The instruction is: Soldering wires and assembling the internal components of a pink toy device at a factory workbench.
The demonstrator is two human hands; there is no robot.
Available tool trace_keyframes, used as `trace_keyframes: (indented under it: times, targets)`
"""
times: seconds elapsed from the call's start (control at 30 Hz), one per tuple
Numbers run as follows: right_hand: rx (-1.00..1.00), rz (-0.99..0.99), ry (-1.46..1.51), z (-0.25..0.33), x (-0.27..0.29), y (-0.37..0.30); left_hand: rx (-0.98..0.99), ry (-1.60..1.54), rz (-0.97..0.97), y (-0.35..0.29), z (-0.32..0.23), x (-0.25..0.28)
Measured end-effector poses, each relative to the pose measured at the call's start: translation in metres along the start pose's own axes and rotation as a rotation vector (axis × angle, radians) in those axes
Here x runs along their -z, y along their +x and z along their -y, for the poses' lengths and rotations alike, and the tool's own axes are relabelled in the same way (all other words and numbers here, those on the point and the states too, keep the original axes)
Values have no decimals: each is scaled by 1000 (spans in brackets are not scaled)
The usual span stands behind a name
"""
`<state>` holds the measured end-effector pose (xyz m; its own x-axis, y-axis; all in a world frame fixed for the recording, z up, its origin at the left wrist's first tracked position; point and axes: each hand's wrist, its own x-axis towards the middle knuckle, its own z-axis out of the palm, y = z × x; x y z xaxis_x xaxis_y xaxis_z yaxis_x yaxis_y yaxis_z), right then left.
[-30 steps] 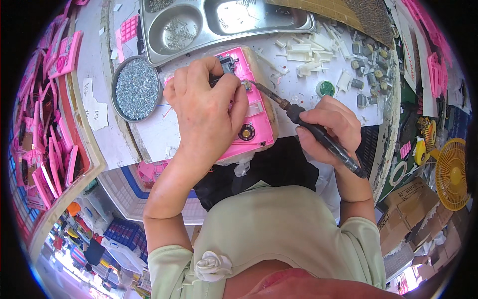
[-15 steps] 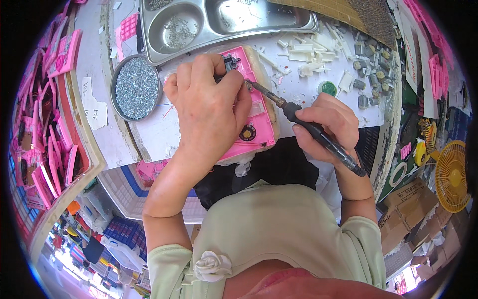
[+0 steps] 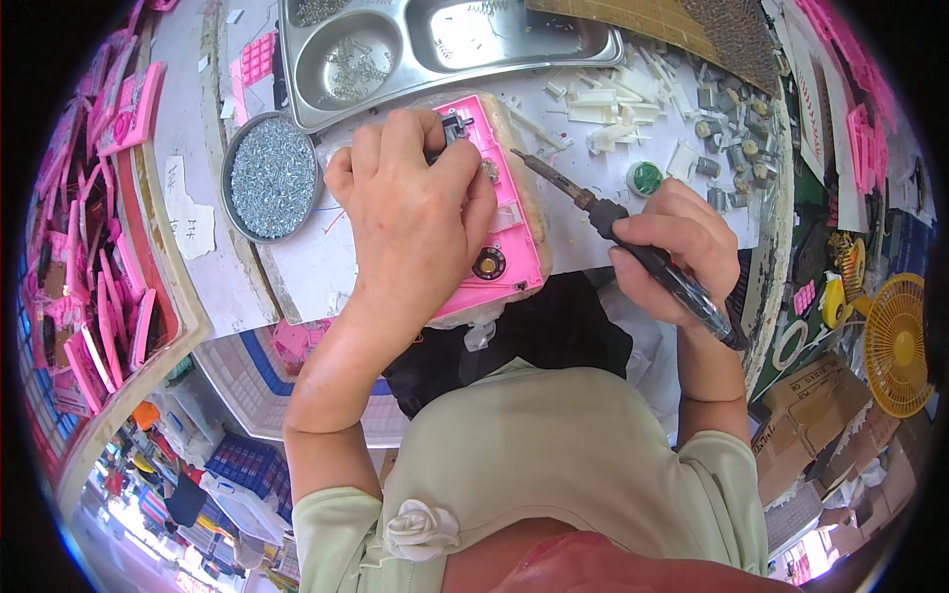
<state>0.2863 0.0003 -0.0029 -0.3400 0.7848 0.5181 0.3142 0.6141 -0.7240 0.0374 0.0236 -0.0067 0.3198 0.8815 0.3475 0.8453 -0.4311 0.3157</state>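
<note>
My right hand (image 3: 682,247) grips a soldering iron (image 3: 607,219) by its black handle. Its thin metal tip points up and left, over the pad and just off the right edge of a pink plastic case (image 3: 519,247). The case lies open on a pale, plastic-wrapped pad (image 3: 529,148). Resting over the left part of the case, my left hand (image 3: 410,203) has its fingers bent and closed around a spot beside a small dark part (image 3: 457,126). What the fingertips pinch is hidden. A round black speaker (image 3: 489,263) sits in the case's near end.
A round dish of small screws (image 3: 272,178) stands left, below a steel compartment tray (image 3: 425,74). White plastic pieces (image 3: 618,104), small grey motors (image 3: 736,148) and a small round green-topped tub (image 3: 645,178) lie right. Pink parts (image 3: 104,296) are piled far left.
My right hand has drawn the soldering iron to the right, so its tip has come away from beside my left fingers. My left hand has stayed in place.
</note>
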Motion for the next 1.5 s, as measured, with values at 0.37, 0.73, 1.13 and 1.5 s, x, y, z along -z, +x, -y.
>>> trace_keyframes:
  times: [0.37, 0.73, 1.13, 1.5]
  targets:
    - [19, -22, -29, 0, 2, -8, -23, 41, 35, 3, -3, 4]
    - [11, -37, -49, 0, 10, -9, 30, -42, 29, -23, 33, 41]
    - [-28, -119, 63, 12, -23, 23, 108, -180, -96, -35, 48, 54]
    - [-236, -3, 350, 13, -94, 63, 616, -1139, -28, -36, 30, 26]
